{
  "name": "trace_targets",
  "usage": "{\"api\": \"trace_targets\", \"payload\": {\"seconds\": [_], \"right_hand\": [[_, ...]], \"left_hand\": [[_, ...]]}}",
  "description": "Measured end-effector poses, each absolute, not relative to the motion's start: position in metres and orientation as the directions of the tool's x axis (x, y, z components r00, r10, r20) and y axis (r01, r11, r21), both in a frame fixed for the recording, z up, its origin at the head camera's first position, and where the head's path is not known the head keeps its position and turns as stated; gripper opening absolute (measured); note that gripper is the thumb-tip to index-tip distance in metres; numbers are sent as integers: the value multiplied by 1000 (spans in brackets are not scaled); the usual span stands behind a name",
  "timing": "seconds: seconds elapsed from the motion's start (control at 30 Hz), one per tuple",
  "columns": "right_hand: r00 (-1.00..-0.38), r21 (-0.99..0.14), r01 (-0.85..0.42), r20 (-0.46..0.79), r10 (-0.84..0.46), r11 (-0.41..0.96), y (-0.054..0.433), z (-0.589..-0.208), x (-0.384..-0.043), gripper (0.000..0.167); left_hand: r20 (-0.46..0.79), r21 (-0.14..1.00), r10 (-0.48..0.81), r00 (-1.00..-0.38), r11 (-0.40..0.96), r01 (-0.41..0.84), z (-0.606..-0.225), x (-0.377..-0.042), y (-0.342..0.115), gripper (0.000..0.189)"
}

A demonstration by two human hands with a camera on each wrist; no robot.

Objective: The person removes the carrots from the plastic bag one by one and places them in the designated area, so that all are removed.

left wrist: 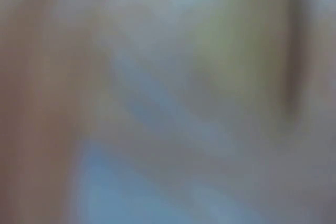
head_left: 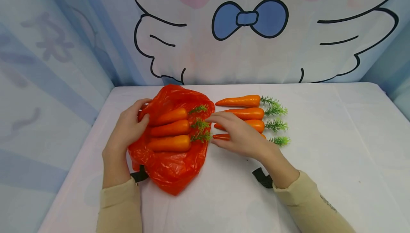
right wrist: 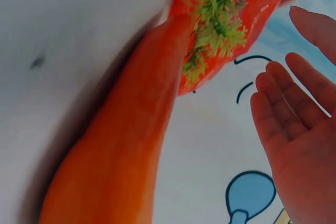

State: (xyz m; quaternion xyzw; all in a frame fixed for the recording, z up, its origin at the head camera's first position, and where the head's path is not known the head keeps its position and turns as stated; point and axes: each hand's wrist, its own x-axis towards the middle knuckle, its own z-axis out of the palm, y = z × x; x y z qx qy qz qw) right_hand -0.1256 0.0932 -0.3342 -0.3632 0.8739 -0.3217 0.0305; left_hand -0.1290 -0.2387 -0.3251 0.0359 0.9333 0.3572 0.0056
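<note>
Three orange carrots (head_left: 171, 128) with green leafy tops lie on a crumpled red plastic bag (head_left: 174, 179) at the table's left. My left hand (head_left: 126, 128) holds the bag's left edge, thumb near the carrots' tips. Beside the bag, several more carrots (head_left: 245, 101) lie in a row, tips toward it. Over the lower ones hovers my right hand (head_left: 243, 136), fingers extended toward the bag's right edge and nothing in its grasp; it hides parts of them. The right wrist view shows that palm (right wrist: 310, 156) with fingers spread beside a large, near carrot (right wrist: 121, 129). The left wrist view is blurred.
A white cloth covers the table (head_left: 336, 147). Behind it hangs a printed backdrop with a blue bow (head_left: 247, 18), and a pale blue curtain (head_left: 48, 83) stands along the left side. Dark straps (head_left: 263, 178) show at the wrists.
</note>
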Motion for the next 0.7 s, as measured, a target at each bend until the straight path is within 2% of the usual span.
{"api": "trace_targets", "payload": {"seconds": [0.3, 0.7], "right_hand": [[-682, -588, -654, 186, -708, 476, 59, -333, -130, 53], [-662, -613, -616, 61, -747, 495, 13, -336, -135, 56]], "left_hand": [[25, 669, 69, -997, 740, 68, -325, -129, -239, 47], [19, 678, 70, -997, 732, 64, -326, -129, -239, 48]]}}
